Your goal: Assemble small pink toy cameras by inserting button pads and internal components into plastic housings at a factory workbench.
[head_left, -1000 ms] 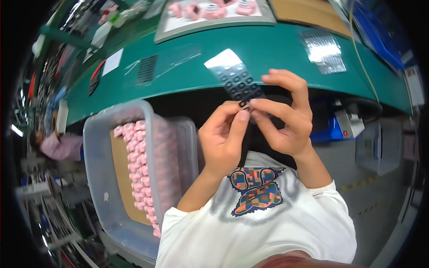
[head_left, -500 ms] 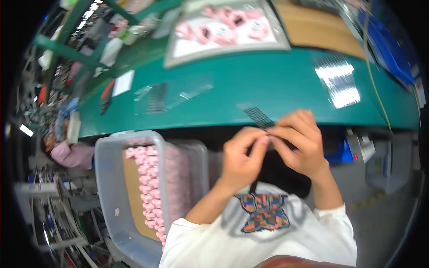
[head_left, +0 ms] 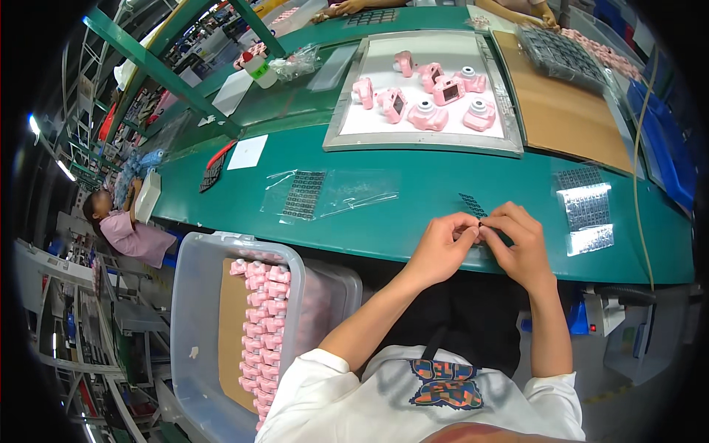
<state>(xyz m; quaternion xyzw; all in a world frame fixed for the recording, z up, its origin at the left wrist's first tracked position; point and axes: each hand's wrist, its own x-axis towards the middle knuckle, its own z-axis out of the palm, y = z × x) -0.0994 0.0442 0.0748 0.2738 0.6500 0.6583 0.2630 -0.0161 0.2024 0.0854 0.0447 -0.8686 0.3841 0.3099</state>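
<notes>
My left hand (head_left: 445,247) and my right hand (head_left: 517,240) meet at the table's front edge, fingertips pinched together. Between them is a small black piece (head_left: 481,224), too small to make out fully. Just beyond the fingertips is a narrow sheet of small black pieces (head_left: 471,204), its near end hidden by my fingers. Farther left, a sheet with rows of dark pieces (head_left: 303,195) lies on clear film. At the right lies another shiny sheet of dark pieces (head_left: 586,207). Several pink toy cameras (head_left: 428,116) rest on a white metal-framed tray (head_left: 425,144) ahead of me.
A clear plastic bin (head_left: 193,325) packed with pink camera bodies (head_left: 264,325) stands at my left. Red-handled pliers (head_left: 216,166) and a white card (head_left: 247,152) lie on the green table (head_left: 354,236). Cardboard (head_left: 561,111) lies far right. Other people work beyond and at left.
The view has shifted, so the table and tray appear lower and sharper. Both hands now show farther forward over the table edge, still pinched together, with the narrow sheet beyond the fingertips.
</notes>
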